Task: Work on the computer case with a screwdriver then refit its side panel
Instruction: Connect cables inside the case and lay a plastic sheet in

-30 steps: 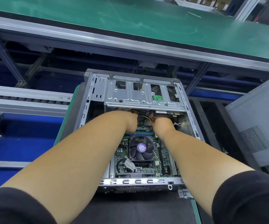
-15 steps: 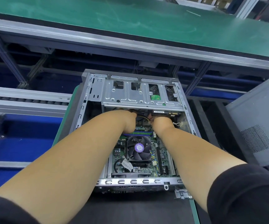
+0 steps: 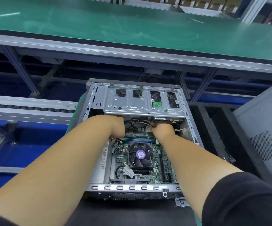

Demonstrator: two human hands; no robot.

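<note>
The open computer case [image 3: 190, 121] lies on its side in front of me, motherboard and CPU fan [image 3: 140, 154] showing. Both my arms reach into it, just below the silver drive cage [image 3: 132, 103]. My left hand [image 3: 117, 126] is at the cage's lower edge and its fingers are hidden under the metal. My right hand [image 3: 163, 130] has its fingers curled, the tips pinching the yellow and black cables [image 3: 140, 123] between the two hands. The grey side panel [image 3: 266, 128] leans apart at the right. No screwdriver is in view.
A green conveyor belt [image 3: 132, 30] with a metal rail runs across the back. Aluminium frame bars and blue surfaces [image 3: 25, 154] lie to the left. A black foam tray [image 3: 213, 128] sits between the case and the panel.
My left hand has moved left, away from the right hand, so the cables between them now show. The right hand stays at the cables.
</note>
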